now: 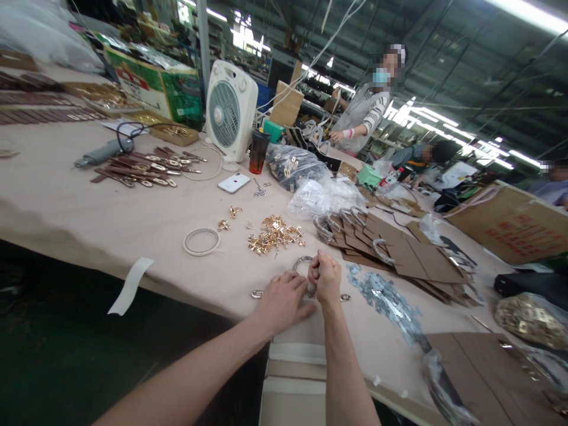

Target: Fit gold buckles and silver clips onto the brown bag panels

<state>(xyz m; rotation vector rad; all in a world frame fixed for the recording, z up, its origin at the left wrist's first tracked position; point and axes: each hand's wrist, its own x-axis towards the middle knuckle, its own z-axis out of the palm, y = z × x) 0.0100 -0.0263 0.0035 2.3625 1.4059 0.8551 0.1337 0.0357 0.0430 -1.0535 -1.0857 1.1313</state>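
Note:
My left hand (284, 300) lies with its fingers stretched over a work piece at the table edge, mostly hidden under it. My right hand (326, 277) is closed in a fist right beside it; what it grips is covered by the fingers. A curved, plastic-wrapped handle (302, 260) shows just behind both hands. One metal buckle end (257, 294) sticks out left of my left hand, another metal buckle end (345, 297) right of my right wrist. Beyond them is a pile of gold metal fittings (276, 234). To the right spreads a heap of flat silvery pieces (390, 302).
Brown bag panels with wrapped handles (399, 242) are stacked at right. A tape roll (201, 242), a phone (234, 183), a dark cup (258, 152) and a box fan (231, 109) stand farther back. A co-worker (361, 115) is across the table.

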